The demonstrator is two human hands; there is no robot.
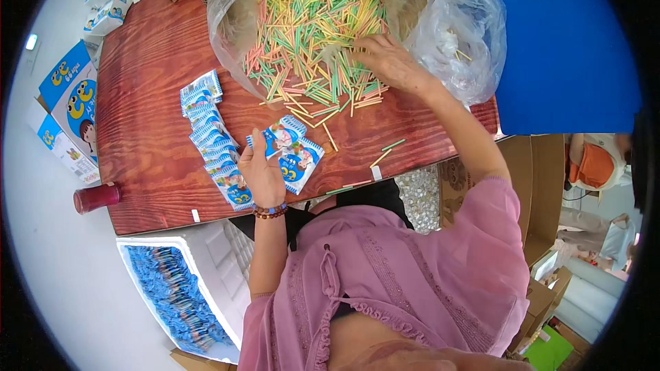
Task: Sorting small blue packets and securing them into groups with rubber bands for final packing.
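Observation:
A heap of thin pink, yellow and green sticks spills out of a clear plastic bag at the far side of the table. Over the heap's right part is my right hand, open, its outstretched fingers touching the sticks. My left hand, wearing a beaded bracelet, is closed on a small blue-and-white packet nearer the front edge. Two or so similar packets lie just right of it. To its left, a row of overlapping packets runs away from me.
A red-brown wooden table carries everything. At its left edge lies a red-lidded jar. Below is a white foam box full of blue packets. A few loose sticks lie near the front edge; cardboard boxes stand right.

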